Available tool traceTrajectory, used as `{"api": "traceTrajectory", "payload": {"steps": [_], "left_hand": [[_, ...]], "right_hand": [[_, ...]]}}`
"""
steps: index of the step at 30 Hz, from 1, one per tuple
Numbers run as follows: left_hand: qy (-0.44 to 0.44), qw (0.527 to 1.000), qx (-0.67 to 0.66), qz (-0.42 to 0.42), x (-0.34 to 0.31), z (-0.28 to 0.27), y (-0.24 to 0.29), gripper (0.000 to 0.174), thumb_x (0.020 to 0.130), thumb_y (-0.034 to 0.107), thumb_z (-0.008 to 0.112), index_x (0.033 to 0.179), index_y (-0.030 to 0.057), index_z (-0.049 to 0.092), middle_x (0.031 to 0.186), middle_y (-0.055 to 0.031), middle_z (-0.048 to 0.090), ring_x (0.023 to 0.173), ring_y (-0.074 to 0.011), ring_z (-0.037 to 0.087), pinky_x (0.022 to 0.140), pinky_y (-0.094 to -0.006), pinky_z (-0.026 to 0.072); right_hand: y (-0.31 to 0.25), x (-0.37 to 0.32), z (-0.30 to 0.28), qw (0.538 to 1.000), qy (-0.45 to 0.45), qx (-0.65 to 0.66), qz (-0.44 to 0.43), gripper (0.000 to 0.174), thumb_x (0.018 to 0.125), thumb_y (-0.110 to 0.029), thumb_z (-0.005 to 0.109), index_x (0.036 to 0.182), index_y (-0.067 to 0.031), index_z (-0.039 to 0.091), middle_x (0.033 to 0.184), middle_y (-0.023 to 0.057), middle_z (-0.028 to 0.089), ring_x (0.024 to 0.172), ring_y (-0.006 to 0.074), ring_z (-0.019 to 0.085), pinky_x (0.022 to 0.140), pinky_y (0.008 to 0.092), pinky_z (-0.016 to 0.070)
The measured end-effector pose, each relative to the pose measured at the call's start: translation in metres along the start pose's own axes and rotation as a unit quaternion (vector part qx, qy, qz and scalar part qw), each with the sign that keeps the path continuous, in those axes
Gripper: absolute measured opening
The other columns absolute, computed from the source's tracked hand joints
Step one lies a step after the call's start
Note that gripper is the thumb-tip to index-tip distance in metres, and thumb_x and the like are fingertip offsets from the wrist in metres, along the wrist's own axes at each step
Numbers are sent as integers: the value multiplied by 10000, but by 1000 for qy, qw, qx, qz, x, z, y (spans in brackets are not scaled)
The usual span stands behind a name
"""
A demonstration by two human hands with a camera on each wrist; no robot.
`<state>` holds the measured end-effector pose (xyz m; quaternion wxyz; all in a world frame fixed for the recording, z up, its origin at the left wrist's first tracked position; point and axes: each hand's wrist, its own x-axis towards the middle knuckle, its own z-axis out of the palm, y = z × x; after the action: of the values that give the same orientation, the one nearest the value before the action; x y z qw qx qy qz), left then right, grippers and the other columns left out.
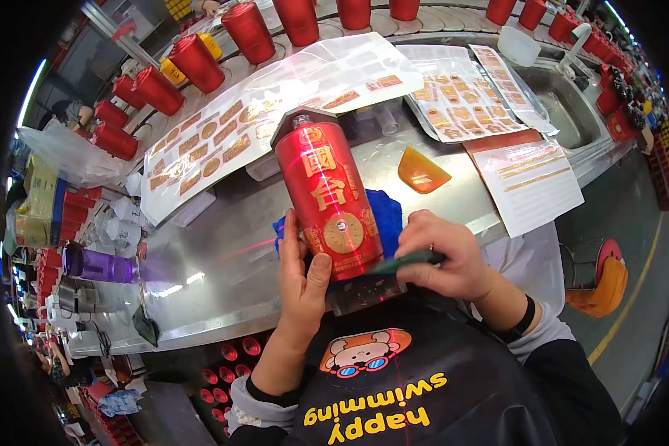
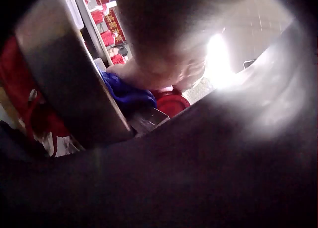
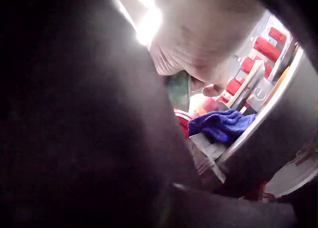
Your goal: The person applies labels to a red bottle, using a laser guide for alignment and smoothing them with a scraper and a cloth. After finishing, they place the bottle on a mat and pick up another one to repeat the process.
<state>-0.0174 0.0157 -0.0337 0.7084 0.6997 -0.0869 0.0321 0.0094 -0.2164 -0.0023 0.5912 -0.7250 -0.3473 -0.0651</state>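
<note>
In the head view, a red bottle (image 1: 321,175) with gold lettering and a round gold emblem leans over the metal table, its neck end pointing away from me. My left hand (image 1: 302,286) grips its lower left side, thumb on the front. A dark green flat scraper (image 1: 409,260) is pinched in my right hand (image 1: 450,256), its thin edge right at the bottle's lower end. Beneath the bottle lies a blue cloth (image 1: 385,212), seen also in the right wrist view. Both wrist views are largely dark, and the left fingers behind the bottle are hidden.
Sheets of gold stickers (image 1: 223,145) lie across the far side of the table (image 1: 223,253). An amber translucent piece (image 1: 422,171) rests right of the bottle. Red bottles (image 1: 249,33) line a conveyor behind. A sink (image 1: 572,111) is at right, a purple cup (image 1: 100,264) at left.
</note>
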Motion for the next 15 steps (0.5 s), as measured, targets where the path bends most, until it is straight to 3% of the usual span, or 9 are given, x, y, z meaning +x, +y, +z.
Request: {"api": "traceTrajectory", "payload": {"steps": [2,6,11,13,15], "left_hand": [[-17,1000,-12,-15,0,-1,5,816,1001,359,528,1529,-40,50,1365,-196,464,1222,-232,499,1031,-356,391],[-34,999,-8,-20,0,-2,9,852,991,379,540,1533,-29,25,1365,-198,464,1249,-242,480,1055,-361,368],[-35,999,6,-4,-4,-2,7,881,983,406,540,1535,-22,2,1418,-237,421,1326,-297,420,1116,-408,291],[-12,975,172,141,-2,-8,0,792,968,395,558,1530,25,141,1452,-234,405,1362,-336,383,1150,-479,202],[-25,905,326,271,-2,-19,-10,663,948,364,577,1485,90,301,1467,-199,421,1391,-363,349,1167,-540,118]], "right_hand": [[-3,-4,8,975,66,129,167,174,855,-150,739,935,-51,621,789,30,611,694,95,561,625,269,436],[3,0,24,967,82,87,224,192,916,-190,677,960,-23,593,784,32,634,687,57,561,608,239,462],[18,-14,26,945,114,162,260,203,948,-216,656,982,-26,591,806,5,626,717,42,556,622,220,471],[19,-15,26,944,116,171,256,205,946,-217,660,984,-28,589,805,-1,619,717,38,551,623,217,468],[19,-16,26,944,120,174,253,203,944,-214,664,982,-30,588,803,-5,614,716,36,544,621,215,464]]}}
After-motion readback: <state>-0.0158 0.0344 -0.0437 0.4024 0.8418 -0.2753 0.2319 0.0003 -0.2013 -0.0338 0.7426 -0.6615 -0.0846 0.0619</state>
